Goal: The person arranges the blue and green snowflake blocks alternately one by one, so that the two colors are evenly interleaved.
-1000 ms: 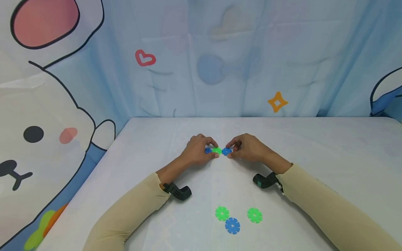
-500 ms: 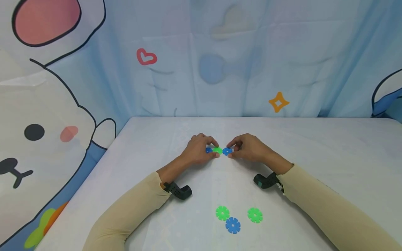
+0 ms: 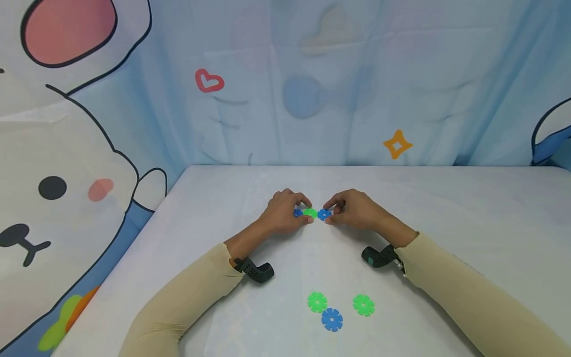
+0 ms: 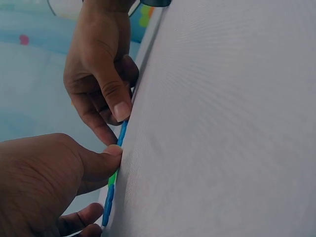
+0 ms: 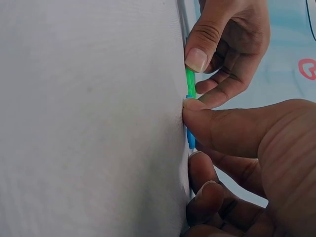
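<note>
Left hand [image 3: 285,214] pinches the middle green disc [image 3: 310,213] between thumb and forefinger, front and back edge. Right hand [image 3: 357,210] has the same pinch on the right-hand blue disc [image 3: 324,214]. Green and blue meet at the rims between the hands; we can't tell whether the slots are interlocked. A left-hand blue disc [image 3: 298,213] sits at green's other side, partly behind the left hand. All three run in a row, low over the white table [image 3: 267,317]; wrist views show them nearly edge-on, and we can't confirm full contact with the cloth.

Handling, our read: very light, thin plastic, stiff with slight flex at the notched teeth. Smooth faces, so probably slippery if we grip flat; the slots should give the fingertips some bite. Not very fragile, but a sideways twist at a joint could pop it or bend a tooth. Best hold: opposite rims, clear of the mating edge, discs kept in one plane.

Nearer us, well apart from the row: loose green disc [image 3: 317,302], loose blue disc [image 3: 332,320] just beside it, far-right green disc [image 3: 363,305] on its own. All flat, so we'd lift by the rim.

Behind the table: printed blue curtain [image 3: 250,114].
</note>
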{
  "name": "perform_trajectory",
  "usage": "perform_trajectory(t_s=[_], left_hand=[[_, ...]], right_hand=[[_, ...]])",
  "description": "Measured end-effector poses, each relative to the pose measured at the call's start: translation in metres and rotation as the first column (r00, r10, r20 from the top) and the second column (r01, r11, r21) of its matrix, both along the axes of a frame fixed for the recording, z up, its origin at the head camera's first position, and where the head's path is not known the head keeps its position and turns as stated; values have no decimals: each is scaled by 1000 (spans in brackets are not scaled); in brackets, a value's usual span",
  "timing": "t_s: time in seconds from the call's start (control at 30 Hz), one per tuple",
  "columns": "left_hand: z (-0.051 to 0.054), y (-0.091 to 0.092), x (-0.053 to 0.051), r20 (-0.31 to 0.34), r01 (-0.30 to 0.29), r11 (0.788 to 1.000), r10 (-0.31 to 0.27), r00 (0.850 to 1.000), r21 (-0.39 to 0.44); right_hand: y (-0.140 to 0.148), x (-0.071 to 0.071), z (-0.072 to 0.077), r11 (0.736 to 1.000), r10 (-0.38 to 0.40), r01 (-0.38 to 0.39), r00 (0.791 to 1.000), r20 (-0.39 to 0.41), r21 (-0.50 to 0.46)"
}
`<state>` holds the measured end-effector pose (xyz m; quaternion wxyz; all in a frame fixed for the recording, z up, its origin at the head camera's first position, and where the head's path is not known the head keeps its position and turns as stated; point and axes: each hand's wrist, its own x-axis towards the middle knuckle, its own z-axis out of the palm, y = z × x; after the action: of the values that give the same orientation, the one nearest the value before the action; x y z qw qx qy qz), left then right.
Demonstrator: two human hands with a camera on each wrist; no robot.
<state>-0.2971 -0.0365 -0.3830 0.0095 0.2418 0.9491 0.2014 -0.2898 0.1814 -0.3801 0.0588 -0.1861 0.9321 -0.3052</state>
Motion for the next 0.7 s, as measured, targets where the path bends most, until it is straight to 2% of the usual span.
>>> perform_trajectory(t_s=[0.23,0.47,0.6,0.7], left_hand=[[-1,5,-2,14,-21,999,21,1000,-26],[-1,9,-2,20,-15,998,16,1000,-60],[2,12,-2,8,-4,996,5,1000,-88],[5,15,-2,7,6,993,-5,1000,-114]], right_hand=[[5,-1,2,1000,-11,11,1000,20,0],[8,0,5,1000,19,-19,999,39,7],[7,5,17,998,51,-52,998,42,32],[6,16,30,995,85,-87,995,43,44]])
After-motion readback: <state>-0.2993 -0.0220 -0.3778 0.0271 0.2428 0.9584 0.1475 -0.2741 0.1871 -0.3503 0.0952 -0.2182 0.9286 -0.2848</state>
